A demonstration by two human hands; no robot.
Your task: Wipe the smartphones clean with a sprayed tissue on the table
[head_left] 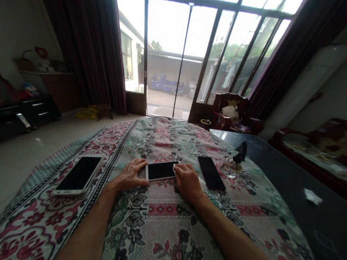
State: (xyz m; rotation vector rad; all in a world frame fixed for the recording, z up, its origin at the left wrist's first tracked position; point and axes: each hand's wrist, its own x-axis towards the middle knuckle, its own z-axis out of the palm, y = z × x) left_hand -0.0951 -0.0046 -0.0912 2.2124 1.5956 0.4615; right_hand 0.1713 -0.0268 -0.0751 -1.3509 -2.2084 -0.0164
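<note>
A white smartphone with a dark screen point(161, 170) lies sideways on the patterned tablecloth point(172, 230). My left hand point(131, 175) holds its left end, thumb at the near corner and fingers at the far corner. At the right end, my right hand point(188, 179) is closed with its fingertips down on the screen. A bit of white wipe point(174, 168) shows at those fingertips; most of it is hidden. To the left lies a larger white phone point(79, 175), screen up. A black phone point(211, 172) lies just right of my right hand.
Beyond the black phone stands a clear spray bottle with a black nozzle point(234, 163). A dark table point(288, 185) adjoins on the right, with a crumpled white tissue point(312, 196) on it. Wooden chairs point(230, 111) and glass doors point(171, 62) are farther back.
</note>
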